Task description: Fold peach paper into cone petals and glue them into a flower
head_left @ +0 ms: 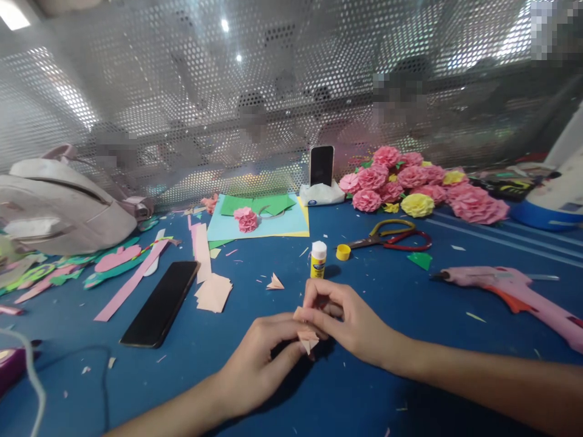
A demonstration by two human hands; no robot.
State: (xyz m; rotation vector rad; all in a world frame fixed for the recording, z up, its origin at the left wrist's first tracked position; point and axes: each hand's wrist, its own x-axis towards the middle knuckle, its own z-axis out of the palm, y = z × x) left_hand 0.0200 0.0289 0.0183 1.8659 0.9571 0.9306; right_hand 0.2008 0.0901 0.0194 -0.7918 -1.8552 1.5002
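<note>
Both my hands meet low over the blue table (pixel 373 400) and pinch one small folded piece of peach paper (pixel 308 338). My left hand (pixel 259 367) grips it from below with closed fingers. My right hand (pixel 346 321) holds its upper part, fingers curled together. Just beyond my hands stands an uncapped glue bottle (pixel 318 260) with its yellow cap (pixel 343 252) beside it. A small folded peach piece (pixel 275 282) and a stack of peach paper squares (pixel 213 293) lie to the left.
A black phone (pixel 160 303) lies flat at left near paper strips and a pale bag (pixel 59 206). Scissors (pixel 392 237), a pink glue gun (pixel 510 291), a heap of paper flowers (pixel 410 182), coloured sheets (pixel 259 215) and a propped phone (pixel 321 165) stand before a perforated metal screen.
</note>
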